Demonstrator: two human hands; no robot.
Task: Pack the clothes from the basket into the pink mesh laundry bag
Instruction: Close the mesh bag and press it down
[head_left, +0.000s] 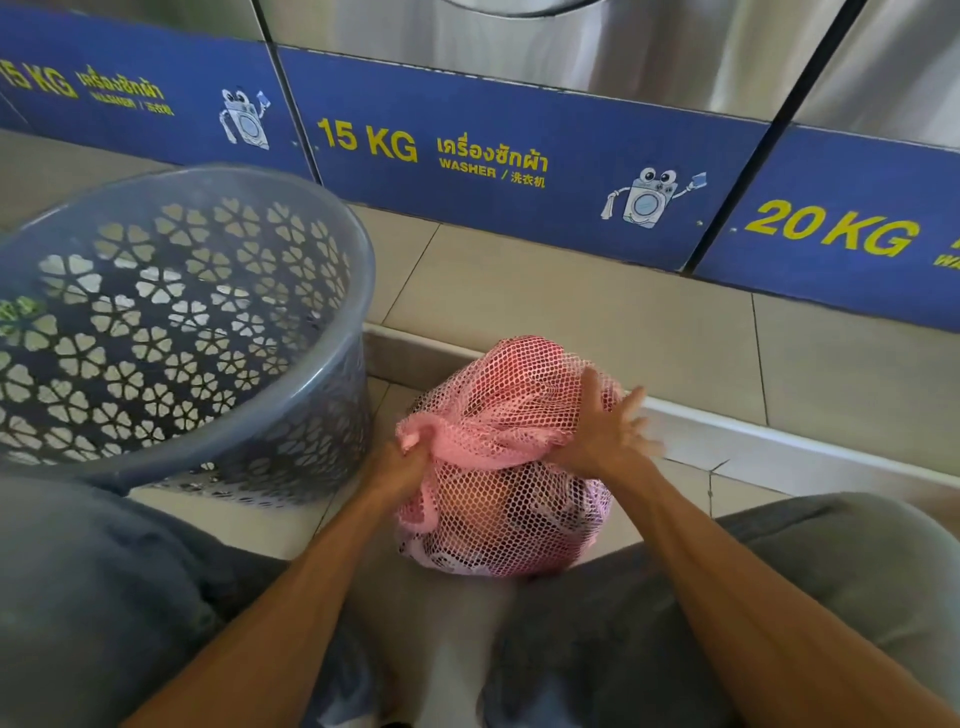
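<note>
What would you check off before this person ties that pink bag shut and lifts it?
1. Basket emptied: ok, no clothes show inside, though its near side is cut off.
2. Clothes inside the pink mesh laundry bag: ok, it bulges full.
3. Bag mouth gathered: ok, left hand fists the bunched mesh.
4. Right hand gripping: not ok, its fingers are spread, palm pressed on the bag.
5. Mouth tied or fastened: cannot tell.
6. Bag resting on the tiled floor: ok.
</note>
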